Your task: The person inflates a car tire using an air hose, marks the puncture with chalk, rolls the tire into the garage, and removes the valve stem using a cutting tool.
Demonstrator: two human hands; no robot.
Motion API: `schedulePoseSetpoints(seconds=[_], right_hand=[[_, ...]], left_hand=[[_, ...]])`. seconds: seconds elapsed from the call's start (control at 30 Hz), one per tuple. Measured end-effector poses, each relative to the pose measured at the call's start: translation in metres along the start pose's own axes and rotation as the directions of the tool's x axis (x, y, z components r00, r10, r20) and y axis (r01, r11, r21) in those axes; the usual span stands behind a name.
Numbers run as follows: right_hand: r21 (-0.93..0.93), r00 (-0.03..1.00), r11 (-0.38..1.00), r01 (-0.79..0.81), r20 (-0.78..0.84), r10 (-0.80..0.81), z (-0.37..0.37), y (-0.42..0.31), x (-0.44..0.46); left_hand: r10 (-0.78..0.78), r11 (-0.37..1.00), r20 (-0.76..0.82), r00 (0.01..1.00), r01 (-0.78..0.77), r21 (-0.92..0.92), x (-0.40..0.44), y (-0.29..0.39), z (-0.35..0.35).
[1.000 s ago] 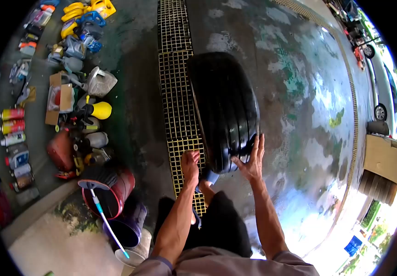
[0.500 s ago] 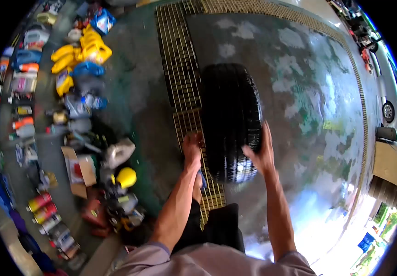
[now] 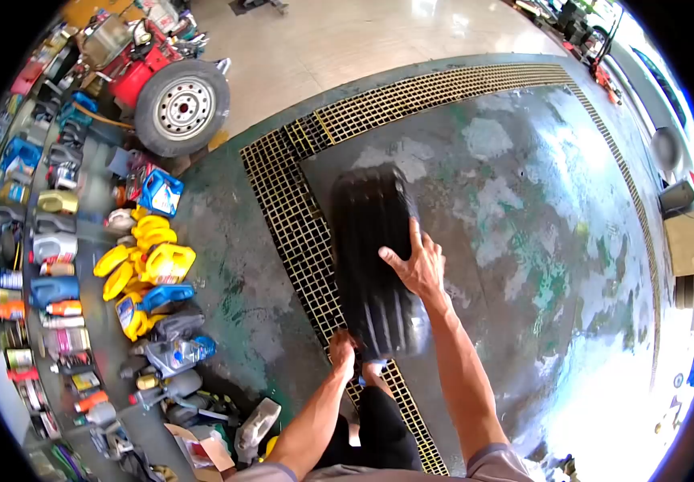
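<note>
A black tyre stands upright on its tread in front of me, blurred, beside the floor grating. My right hand is open against its right side, thumb and fingers spread over the tread. Low at the tyre's left edge is my left hand; its fingers are partly hidden and dark, so their grip and contact cannot be made out. Below the tyre, my foot shows on the grating.
A yellow-edged metal grating runs along the floor and turns right. Yellow jugs and many bottles line the left side. A wheel with a white rim rests by a red machine. A car stands far right.
The view has tilted up, bringing the white-rimmed wheel into sight. My right hand has shifted from the tyre's right edge onto its tread. My left hand stays at the lower left.
</note>
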State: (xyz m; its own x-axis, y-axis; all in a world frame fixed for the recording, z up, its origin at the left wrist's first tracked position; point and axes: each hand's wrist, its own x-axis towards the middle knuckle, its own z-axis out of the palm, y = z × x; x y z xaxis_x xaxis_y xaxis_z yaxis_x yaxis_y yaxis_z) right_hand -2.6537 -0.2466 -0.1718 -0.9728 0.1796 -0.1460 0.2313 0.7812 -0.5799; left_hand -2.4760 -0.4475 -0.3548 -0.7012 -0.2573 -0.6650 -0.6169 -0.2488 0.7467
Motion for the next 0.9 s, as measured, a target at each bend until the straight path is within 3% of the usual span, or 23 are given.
schedulePoseSetpoints(seconds=[0.03,0.07,0.1,0.13,0.17,0.2,0.23,0.3,0.33,0.37,0.4,0.5,0.53,0.57,0.6,0.63,0.7,0.73,0.77,0.8,0.83,0.87,0.9], right_hand=[[0.138,0.984,0.979,0.148,-0.115,-0.133,0.028,0.014,0.015],[0.364,0.991,0.921,0.135,-0.046,-0.126,0.006,-0.010,0.011],[0.321,0.985,0.932,0.168,-0.019,-0.171,0.015,-0.006,0.002],[0.277,0.964,0.923,0.267,-0.056,-0.261,0.039,0.009,-0.007],[0.270,0.979,0.941,0.204,-0.039,-0.201,0.069,0.031,-0.018],[0.261,0.990,0.955,0.140,-0.022,-0.140,0.092,0.043,-0.024],[0.210,0.999,0.977,-0.032,0.001,0.033,0.121,0.052,-0.024],[0.056,0.990,0.998,0.029,-0.136,-0.021,0.122,0.003,0.039],[0.025,0.986,1.000,0.017,-0.169,-0.012,0.128,-0.019,0.075],[-0.011,0.979,1.000,0.005,-0.201,-0.008,0.119,-0.053,0.114],[-0.062,0.972,0.998,-0.008,-0.236,-0.007,0.112,-0.089,0.160],[-0.141,0.964,0.988,-0.062,-0.266,0.022,0.115,-0.189,0.316],[-0.124,0.964,0.963,-0.238,-0.147,0.220,0.107,-0.231,0.373],[-0.019,0.967,0.967,-0.255,-0.008,0.254,0.100,-0.260,0.434],[-0.074,0.981,0.979,-0.190,0.014,0.192,0.104,-0.270,0.487],[-0.239,0.991,0.962,-0.131,-0.067,0.118,0.098,-0.294,0.513],[-0.290,0.982,0.955,-0.062,-0.189,0.007,0.103,-0.293,0.537],[-0.216,0.996,0.976,-0.011,-0.093,-0.010,0.108,-0.270,0.535],[0.031,0.999,0.999,0.033,-0.039,-0.032,0.117,-0.237,0.528],[0.101,0.993,0.988,0.118,-0.012,-0.117,0.109,-0.224,0.515],[-0.010,0.989,0.989,0.148,-0.012,-0.149,0.113,-0.186,0.506],[-0.038,0.999,0.999,0.025,-0.026,-0.026,0.121,-0.174,0.513],[-0.083,0.993,0.994,0.069,-0.087,-0.076,0.122,-0.187,0.539]], left_hand=[[0.060,0.989,-0.079,0.995,-0.048,0.141,0.016,0.028,0.004],[0.024,0.999,-0.151,0.988,-0.018,0.037,0.043,0.050,0.008],[0.086,0.995,-0.168,0.982,-0.093,-0.033,0.082,0.057,0.006],[0.025,0.998,-0.118,0.993,-0.032,-0.059,0.102,0.090,0.004],[-0.028,0.996,-0.063,0.998,0.022,-0.090,0.117,0.138,0.011],[0.026,0.987,-0.037,0.999,-0.032,-0.160,0.136,0.169,0.016],[0.116,0.934,-0.003,0.993,-0.110,-0.339,0.179,0.163,0.009],[0.083,0.989,0.036,0.996,-0.078,-0.124,0.228,0.198,0.010],[0.219,0.972,0.054,0.974,-0.222,0.076,0.254,0.209,0.011],[0.401,0.852,0.086,0.912,-0.406,0.330,0.275,0.219,0.012],[0.538,0.713,0.121,0.834,-0.527,0.462,0.299,0.230,0.017],[0.300,0.904,0.132,0.945,-0.326,0.277,0.358,0.295,0.039],[0.151,0.984,0.105,0.983,-0.159,0.073,0.375,0.300,0.047],[0.055,0.994,0.076,0.996,-0.047,-0.103,0.396,0.309,0.055],[0.009,0.977,0.061,0.998,0.004,-0.213,0.422,0.326,0.067],[-0.036,0.961,0.010,0.999,0.038,-0.274,0.447,0.341,0.074],[-0.024,0.946,0.061,0.998,0.043,-0.321,0.504,0.435,0.089],[-0.020,0.938,0.088,0.996,0.050,-0.344,0.527,0.483,0.095],[-0.010,0.928,0.106,0.994,0.049,-0.369,0.550,0.530,0.100],[-0.022,0.903,0.080,0.997,0.055,-0.427,0.571,0.578,0.109],[-0.060,0.889,0.035,0.998,0.069,-0.453,0.588,0.624,0.115],[-0.010,0.892,0.015,1.000,0.015,-0.451,0.623,0.642,0.118],[0.039,0.902,0.005,0.999,-0.033,-0.430,0.653,0.657,0.119]])
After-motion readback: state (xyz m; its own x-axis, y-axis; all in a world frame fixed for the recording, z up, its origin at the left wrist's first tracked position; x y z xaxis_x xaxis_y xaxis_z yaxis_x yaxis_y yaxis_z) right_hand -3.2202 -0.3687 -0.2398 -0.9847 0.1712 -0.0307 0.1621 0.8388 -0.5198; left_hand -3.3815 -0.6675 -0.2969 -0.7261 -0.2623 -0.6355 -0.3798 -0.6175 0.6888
